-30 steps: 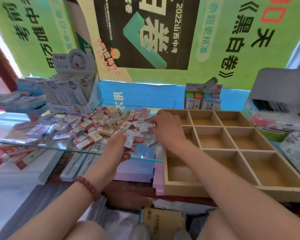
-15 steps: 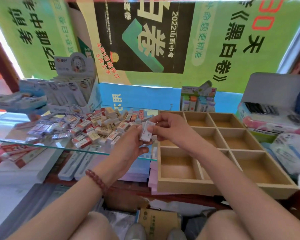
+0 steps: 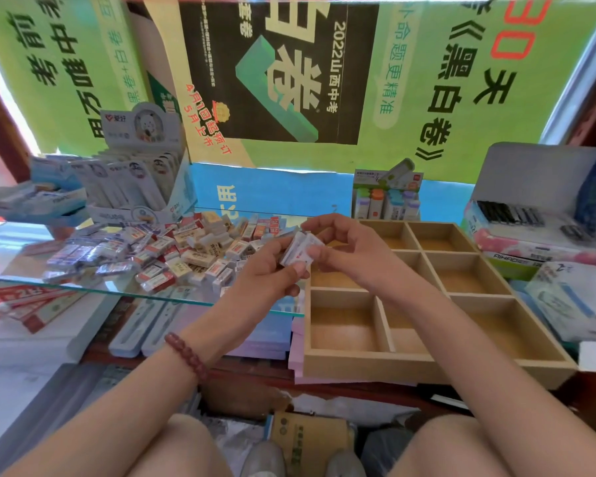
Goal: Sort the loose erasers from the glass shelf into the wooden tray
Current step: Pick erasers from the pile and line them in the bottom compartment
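**Erasers in hand.** A small stack of erasers (image 3: 299, 251), white with red print, is held in the air above the tray's left edge. The left grip (image 3: 267, 275) holds the stack from below, with the thumb against its near face. The right grip (image 3: 344, 247) pinches its upper end. The number of erasers in the stack cannot be told.

**Pile.** The pile (image 3: 172, 253) of loose erasers lies on the glass shelf (image 3: 93, 284), left of both grips, large and unsorted.

**Tray.** The wooden tray (image 3: 427, 368) stands just right of the shelf. No eraser shows in any visible compartment, though the right forearm hides part of the middle ones.

**Progress.** Sorting appears to be at its start: this handful is not yet placed, and nearly the whole pile remains.
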